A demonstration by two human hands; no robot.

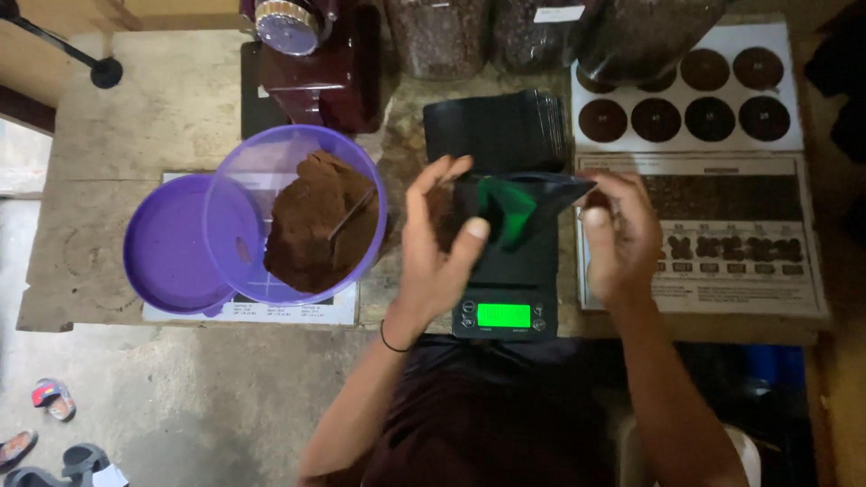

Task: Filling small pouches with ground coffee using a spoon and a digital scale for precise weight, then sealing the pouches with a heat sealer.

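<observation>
I see both hands over the small black digital scale with a lit green display (503, 307), which stands at the front edge of the worn grey wooden worktop (153, 108). The left hand (439, 243) and the right hand (618, 230) hold between them a black pouch with a green inner side (519, 206), its mouth open and turned toward the camera, just above the scale platform. The grip of the left hand is clamped on the left edge of the pouch, the thumb in front and the fingers spread upward; the grip of the right hand is closed on the right edge. Near the left palm I see something brown, but it is too blurred to say what it is. To the left of the hands stands a round purple plastic tub (298, 212) with brown ground powder and a thin stick in it, and its purple lid (167, 245) lies flat beside it, partly under the tub. Behind the pouch lies a stack of flat black pouches (496, 131). On the right side is a printed chart with dark round samples (690, 99). At the back stands a dark red grinder (316, 63)
</observation>
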